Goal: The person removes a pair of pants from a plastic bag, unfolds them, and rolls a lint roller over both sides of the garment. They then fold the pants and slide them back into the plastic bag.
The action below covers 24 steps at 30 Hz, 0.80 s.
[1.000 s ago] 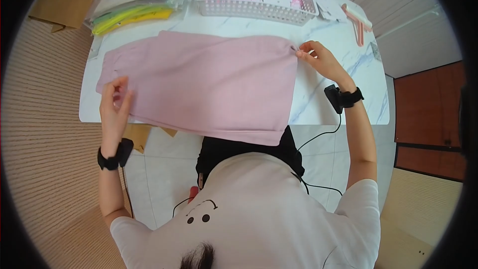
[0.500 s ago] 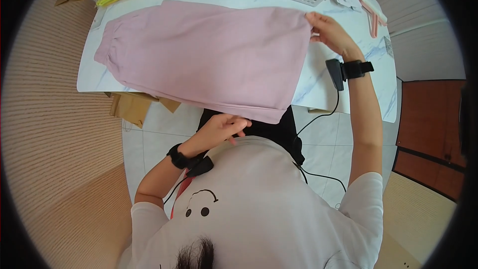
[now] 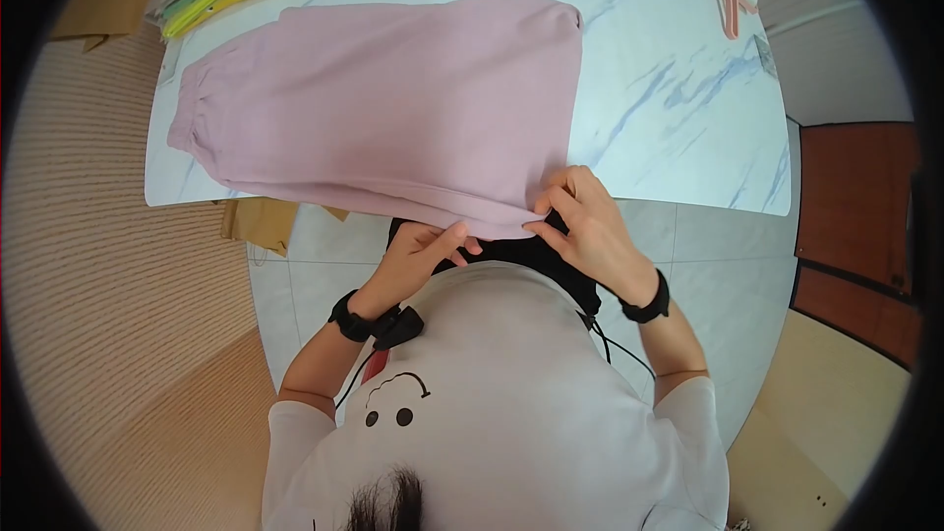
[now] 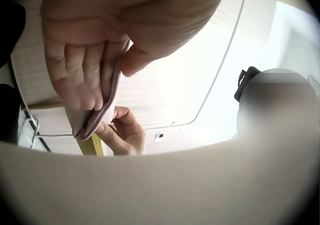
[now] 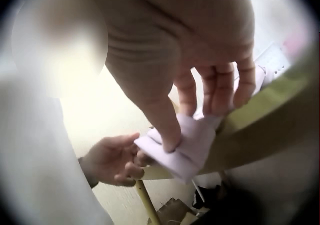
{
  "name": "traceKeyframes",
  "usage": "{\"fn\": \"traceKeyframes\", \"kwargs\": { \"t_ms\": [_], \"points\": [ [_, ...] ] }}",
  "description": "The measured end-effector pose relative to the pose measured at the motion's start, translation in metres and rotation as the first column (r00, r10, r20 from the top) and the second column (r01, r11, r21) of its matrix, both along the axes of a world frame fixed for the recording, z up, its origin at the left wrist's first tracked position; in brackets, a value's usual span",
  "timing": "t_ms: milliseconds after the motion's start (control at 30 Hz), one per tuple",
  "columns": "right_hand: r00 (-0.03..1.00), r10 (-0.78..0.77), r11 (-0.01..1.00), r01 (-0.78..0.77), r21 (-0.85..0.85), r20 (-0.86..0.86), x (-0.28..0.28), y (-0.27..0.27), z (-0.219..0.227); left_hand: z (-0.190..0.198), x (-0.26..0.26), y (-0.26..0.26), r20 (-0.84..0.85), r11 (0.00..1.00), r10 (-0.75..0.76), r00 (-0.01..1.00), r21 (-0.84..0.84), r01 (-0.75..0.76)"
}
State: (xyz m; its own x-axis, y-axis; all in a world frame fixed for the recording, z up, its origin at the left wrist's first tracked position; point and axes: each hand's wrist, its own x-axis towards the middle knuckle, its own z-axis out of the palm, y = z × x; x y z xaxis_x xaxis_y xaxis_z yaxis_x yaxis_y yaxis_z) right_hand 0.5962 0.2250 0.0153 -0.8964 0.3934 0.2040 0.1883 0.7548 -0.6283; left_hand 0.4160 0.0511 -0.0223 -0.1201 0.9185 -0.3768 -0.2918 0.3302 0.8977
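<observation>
Your left hand and right hand pinch the garment where it overhangs the table, so an uneven tug could pull it askew.

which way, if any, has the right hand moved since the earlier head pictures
Yes: toward the person. In the head view, the right hand has gone from the pink cloth's far corner to the table's near edge.

Right fingers on pink cloth
</observation>
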Motion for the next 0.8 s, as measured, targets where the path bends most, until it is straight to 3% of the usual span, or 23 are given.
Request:
{"fn": "traceKeyframes", "kwargs": {
  "t_ms": [67, 200, 233, 300, 333, 467, 500, 600, 667, 733, 800],
  "points": [
    [0.998, -0.048, 0.999, 0.048, 0.002, -0.033, 0.005, -0.007, -0.008, 0.003, 0.005, 0.005, 0.039, 1.0, 0.008, 0.999, 0.01, -0.009],
    [0.894, -0.217, 0.973, 0.232, -0.009, -0.393, 0.01, -0.028, -0.032, 0.013, 0.007, 0.013, 0.127, 0.991, -0.104, 0.986, 0.097, 0.092],
    [0.888, -0.153, 0.956, 0.244, 0.161, -0.434, 0.011, -0.032, -0.035, 0.016, 0.007, 0.015, 0.168, 0.988, -0.101, 0.981, 0.129, 0.08],
    [0.891, -0.109, 0.958, 0.212, 0.193, -0.441, 0.009, -0.04, -0.045, 0.02, 0.009, 0.021, 0.248, 0.98, -0.094, 0.964, 0.191, 0.047],
    [0.892, -0.083, 0.958, 0.194, 0.211, -0.445, 0.007, -0.043, -0.046, 0.02, 0.012, 0.024, 0.227, 0.986, -0.017, 0.974, 0.163, -0.021],
    [0.921, 0.069, 0.988, -0.116, -0.1, -0.384, 0.008, -0.044, -0.027, 0.019, 0.015, 0.032, 0.138, 0.961, 0.258, 0.956, 0.067, -0.269],
    [0.946, 0.112, 0.975, -0.164, -0.149, -0.305, 0.014, -0.036, -0.015, 0.019, 0.015, 0.033, 0.171, 0.96, 0.261, 0.95, 0.061, -0.274],
    [0.926, -0.175, 0.985, 0.168, -0.051, -0.336, 0.011, 0.008, 0.008, 0.022, 0.017, 0.03, 0.364, 0.981, 0.145, 0.92, 0.065, -0.181],
    [0.885, -0.436, 0.9, 0.424, -0.101, -0.166, -0.009, 0.05, 0.043, 0.027, 0.021, 0.036, 0.279, 0.99, 0.124, 0.952, 0.032, -0.138],
    [0.941, -0.336, 0.933, 0.336, 0.126, -0.023, -0.025, 0.104, 0.045, 0.03, 0.023, 0.044, 0.182, 0.996, 0.077, 0.98, 0.025, -0.083],
    [0.961, -0.277, 0.92, 0.261, 0.292, 0.015, -0.045, 0.155, 0.024, 0.029, 0.021, 0.05, 0.04, 0.998, -0.051, 0.998, 0.023, 0.05]
  ]
}}
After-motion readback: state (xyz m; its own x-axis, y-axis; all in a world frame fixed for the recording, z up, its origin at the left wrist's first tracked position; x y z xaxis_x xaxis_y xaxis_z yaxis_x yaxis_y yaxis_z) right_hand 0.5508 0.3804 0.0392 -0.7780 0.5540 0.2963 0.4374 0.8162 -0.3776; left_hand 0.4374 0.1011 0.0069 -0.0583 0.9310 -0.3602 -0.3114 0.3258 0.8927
